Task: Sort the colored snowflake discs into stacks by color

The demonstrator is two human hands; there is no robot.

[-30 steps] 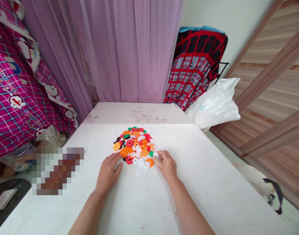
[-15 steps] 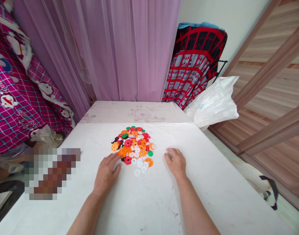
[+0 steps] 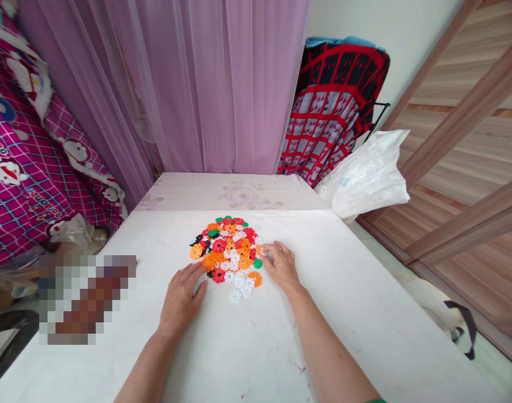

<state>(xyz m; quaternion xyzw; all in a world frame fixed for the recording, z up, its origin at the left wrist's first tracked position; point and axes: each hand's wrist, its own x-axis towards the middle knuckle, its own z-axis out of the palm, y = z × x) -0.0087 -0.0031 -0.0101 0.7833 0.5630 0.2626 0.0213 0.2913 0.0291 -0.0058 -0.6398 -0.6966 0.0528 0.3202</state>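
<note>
A heap of flower-shaped plastic discs lies on the white-covered table. Its colours are orange, red, white, green and black. My left hand rests at the heap's left front edge, fingers stretched out and thumb apart, its fingertips touching an orange disc. At the right edge of the heap is my right hand. Its fingers are bent, with a gap between thumb and forefinger, close to an orange disc and a green disc. Several white discs lie between the hands.
A white plastic bag stands off the table's right edge. Purple curtains hang behind the table. On the left are a pink checked cloth and a blurred-out patch. Wooden doors stand at the right.
My right hand has moved left, from the tablecloth beside the heap to the heap's right edge. My left hand has stayed in nearly the same place. The heap looks unchanged.
</note>
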